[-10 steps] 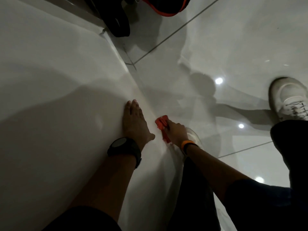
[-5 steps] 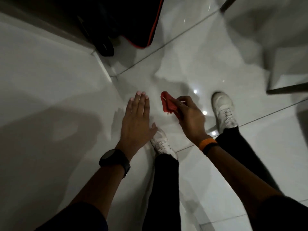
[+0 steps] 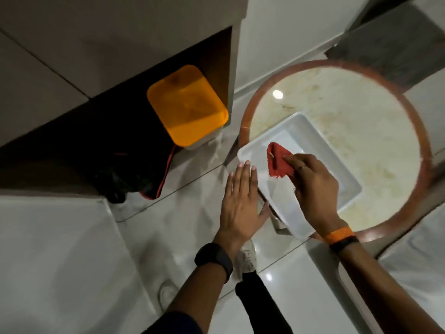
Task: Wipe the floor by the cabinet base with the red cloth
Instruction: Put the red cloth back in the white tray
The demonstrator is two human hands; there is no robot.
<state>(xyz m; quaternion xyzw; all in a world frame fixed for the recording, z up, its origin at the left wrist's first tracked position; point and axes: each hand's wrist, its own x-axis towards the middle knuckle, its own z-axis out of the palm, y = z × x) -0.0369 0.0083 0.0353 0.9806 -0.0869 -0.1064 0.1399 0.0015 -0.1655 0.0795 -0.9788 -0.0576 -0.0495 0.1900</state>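
Observation:
My right hand [image 3: 313, 186] pinches the small red cloth [image 3: 278, 161] and holds it just above a white rectangular tray [image 3: 337, 169]. The tray rests on a round table [image 3: 375, 131] with a reddish-brown rim. My left hand [image 3: 240, 201] hovers flat with fingers apart beside the tray's near corner, holding nothing. The glossy white tiled floor [image 3: 168, 225] lies below, and the white cabinet [image 3: 53, 256] fills the lower left.
An orange-lidded container [image 3: 187, 104] sits in a dark recess under a counter at upper middle. A black bag with red trim [image 3: 134, 174] lies on the floor beneath it. My white shoe [image 3: 245, 259] and dark trouser leg show below my hands.
I have risen from the floor by the cabinet base. My right hand lifted the red cloth off the floor and carried it over the tray. My left hand left the cabinet face.

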